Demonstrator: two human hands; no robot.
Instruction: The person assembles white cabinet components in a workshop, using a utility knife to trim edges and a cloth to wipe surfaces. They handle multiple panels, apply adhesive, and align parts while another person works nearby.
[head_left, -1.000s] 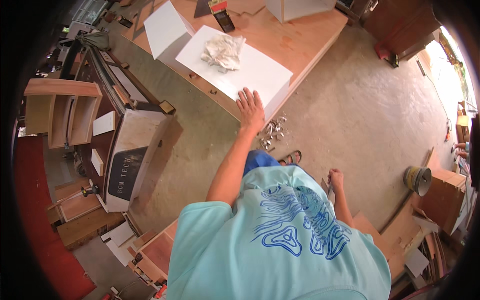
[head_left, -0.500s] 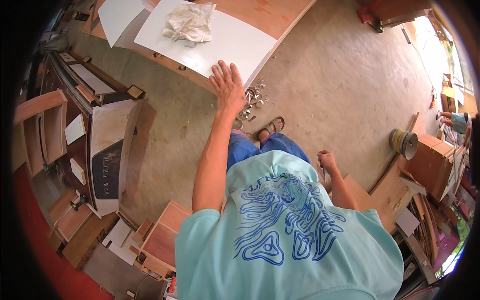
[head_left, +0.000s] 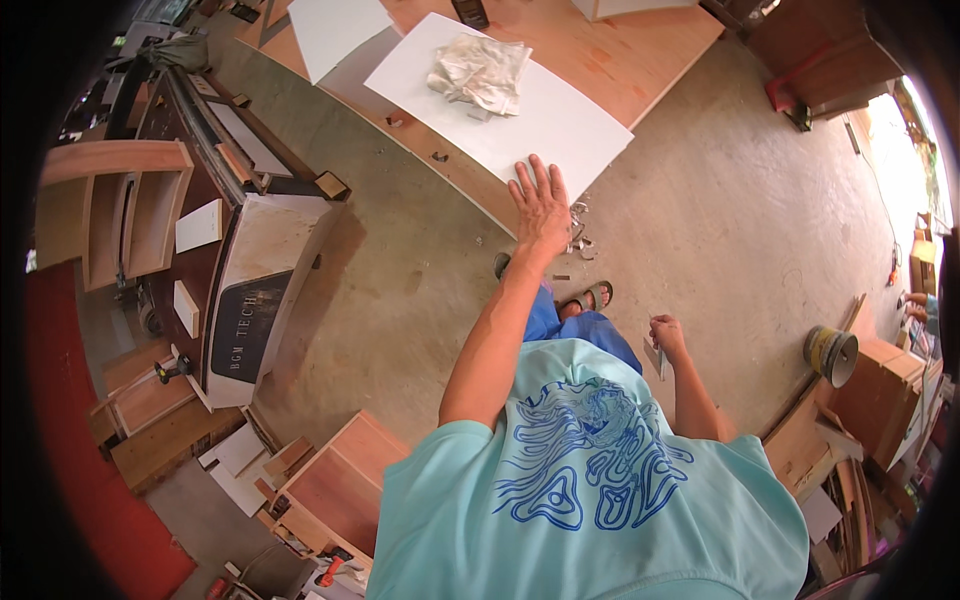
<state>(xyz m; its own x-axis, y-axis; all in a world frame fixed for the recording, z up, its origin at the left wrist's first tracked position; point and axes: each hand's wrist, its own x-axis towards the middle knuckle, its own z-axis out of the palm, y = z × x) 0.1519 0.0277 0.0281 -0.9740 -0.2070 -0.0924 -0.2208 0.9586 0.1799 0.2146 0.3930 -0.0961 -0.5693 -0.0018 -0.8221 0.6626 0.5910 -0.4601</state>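
Observation:
My left hand [head_left: 541,218] is open, its fingers spread flat on the near corner of a glossy white panel [head_left: 425,75]. The panel lies on a wooden worktable [head_left: 650,60]. On its far part rests a crumpled off-white cloth [head_left: 480,72], beyond my fingertips. Low at my right side, away from the table, my right hand [head_left: 668,336] is closed around a thin, flat, greyish tool [head_left: 656,360]. The tool points downward; its exact kind is too small to make out.
Curled shavings or strips [head_left: 580,235] lie on the concrete floor by the table corner. To the left stands a dark machine [head_left: 290,245] with wooden frames and white offcuts on it. A round can [head_left: 830,355] and wooden boxes [head_left: 875,400] stand at the right.
The view has swung, so the table and machine appear farther right and lower. My left hand stays on the panel's corner. The tool in my right hand shows more clearly.

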